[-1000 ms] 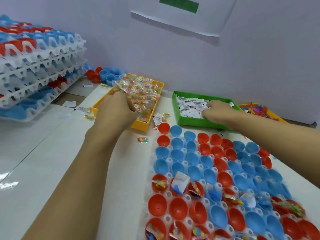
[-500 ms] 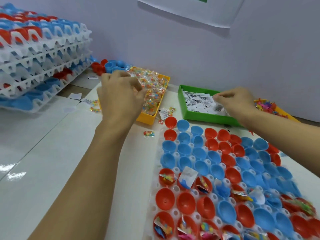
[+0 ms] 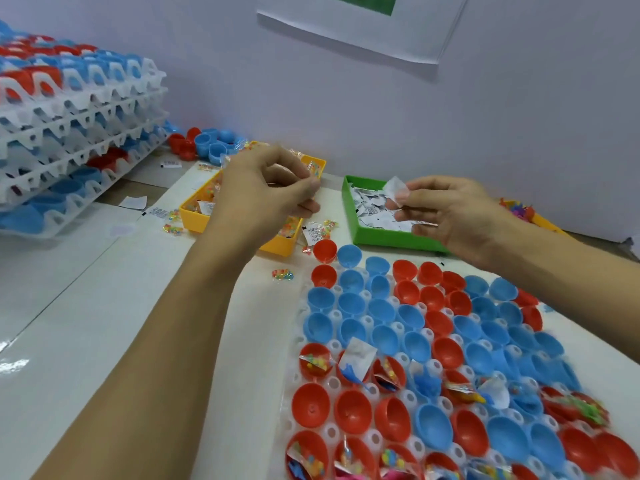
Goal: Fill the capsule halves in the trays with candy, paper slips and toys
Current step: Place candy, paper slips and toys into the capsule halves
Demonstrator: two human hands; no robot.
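A white tray [image 3: 295, 375] of red and blue capsule halves [image 3: 381, 313] lies in front of me; the near rows hold candy, slips and toys, the far rows look bare. My left hand [image 3: 266, 194] hovers over the yellow candy tray [image 3: 277, 247], thumb and fingers pinched together on what looks like a clear candy packet, mostly hidden. My right hand [image 3: 453, 213] is raised over the green tray [image 3: 381, 240] and pinches a white paper slip [image 3: 397, 190]. Colourful toys [image 3: 519, 212] sit in an orange tray at the right, partly hidden by my right arm.
Stacked white trays [image 3: 69, 133] loaded with capsule halves stand at the left. Loose red and blue halves [image 3: 207, 143] lie by the wall behind the candy tray. Stray candy packets [image 3: 282, 274] are scattered on the white table. The wall is close behind the trays.
Both hands have lifted out of their trays. The right hand came up from the slips pinching one; the left hand rose from the candy with its fingers pinched.
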